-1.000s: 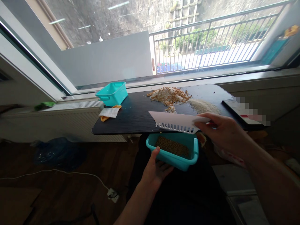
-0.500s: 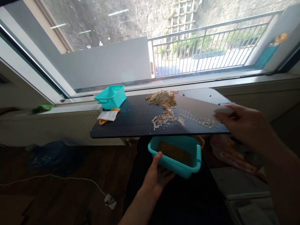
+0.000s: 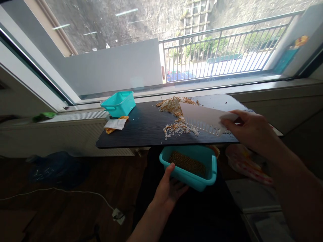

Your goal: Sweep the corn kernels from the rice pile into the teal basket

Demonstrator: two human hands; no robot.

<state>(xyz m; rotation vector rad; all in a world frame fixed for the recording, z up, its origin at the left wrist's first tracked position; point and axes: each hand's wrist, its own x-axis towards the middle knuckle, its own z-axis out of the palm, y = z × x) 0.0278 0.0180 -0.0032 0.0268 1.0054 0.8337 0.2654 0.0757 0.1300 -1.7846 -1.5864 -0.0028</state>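
My right hand (image 3: 248, 129) grips a white slotted plastic scraper (image 3: 202, 118) and holds it on edge over the black board (image 3: 141, 127). The scraper stands behind a small heap of mixed rice and beans (image 3: 179, 127) near the board's front edge. A bigger heap of the same mix (image 3: 174, 103) lies at the back. My left hand (image 3: 168, 188) holds a teal tub (image 3: 189, 168) from below, just under the board's front edge. Brown beans cover the tub's bottom.
A second teal tub (image 3: 118, 103) stands empty at the board's back left, beside a white and orange packet (image 3: 116, 124). A radiator (image 3: 63, 131) runs under the window on the left. A cable and plug (image 3: 117, 215) lie on the dark floor.
The scraper swung from the board's front edge out to the right, then came back left behind the small heap. A portion of grain now lies pulled toward the front edge. The tub stayed put.
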